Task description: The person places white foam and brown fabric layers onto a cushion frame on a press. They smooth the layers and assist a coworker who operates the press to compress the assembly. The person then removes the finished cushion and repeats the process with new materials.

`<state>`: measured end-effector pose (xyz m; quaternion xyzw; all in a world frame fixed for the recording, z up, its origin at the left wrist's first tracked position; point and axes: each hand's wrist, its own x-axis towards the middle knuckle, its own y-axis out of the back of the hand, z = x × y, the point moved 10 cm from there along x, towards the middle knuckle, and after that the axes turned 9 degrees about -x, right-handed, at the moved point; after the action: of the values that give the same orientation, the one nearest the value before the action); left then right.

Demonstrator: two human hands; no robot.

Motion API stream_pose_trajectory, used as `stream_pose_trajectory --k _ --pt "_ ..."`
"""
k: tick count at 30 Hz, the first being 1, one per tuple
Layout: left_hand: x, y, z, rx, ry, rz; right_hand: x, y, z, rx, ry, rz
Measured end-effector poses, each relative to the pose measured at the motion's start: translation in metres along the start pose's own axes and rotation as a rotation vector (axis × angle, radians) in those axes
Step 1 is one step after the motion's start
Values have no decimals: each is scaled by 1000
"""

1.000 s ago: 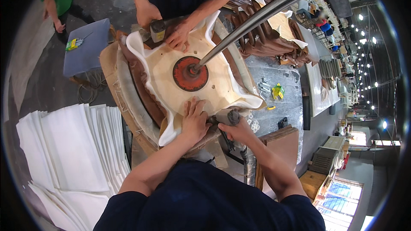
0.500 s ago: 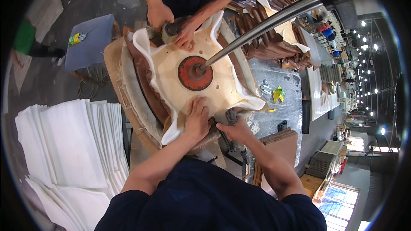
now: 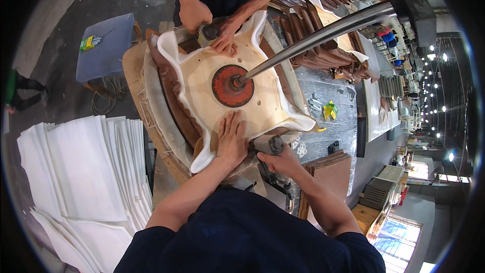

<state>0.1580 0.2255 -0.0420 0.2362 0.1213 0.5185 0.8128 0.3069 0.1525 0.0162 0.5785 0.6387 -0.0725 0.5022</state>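
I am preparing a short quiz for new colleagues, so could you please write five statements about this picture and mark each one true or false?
1. The left hand rests flat on the wooden panel. True.
2. The right hand is empty. False: the right hand grips a staple gun.
3. The round red plate is at the lower end of the metal rod. True.
4. The white sheets are stacked on the person's right. False: the white sheets are on the left.
5. A co-worker's hand touches the far part of the panel. True.
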Motion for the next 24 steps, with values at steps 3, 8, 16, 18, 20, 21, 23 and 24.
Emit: stream_pose_trajectory --k 3,8,16,18,20,21,23,24 --pt "0 0 0 -10 7 5 2 -1 -5 -47 -8 -6" --pt "1 -1 -6 32 -24 -13 9 -2 -14 -35 -39 17" --pt "-12 10 3 -45 11 -118 1 -3 -3 135 103 27" --pt "-11 7 0 -44 12 -104 -2 -6 -8 155 133 30" --pt "-11 5 -2 -48 8 -99 0 -11 -10 167 122 9" --pt "-12 4 -3 -50 2 -98 1 -13 -9 172 116 -3" --pt "-14 3 -3 -54 -9 -94 2 -16 -8 132 93 -25" --pt "-14 3 -4 -44 -10 -91 4 -17 -9 110 85 -34"
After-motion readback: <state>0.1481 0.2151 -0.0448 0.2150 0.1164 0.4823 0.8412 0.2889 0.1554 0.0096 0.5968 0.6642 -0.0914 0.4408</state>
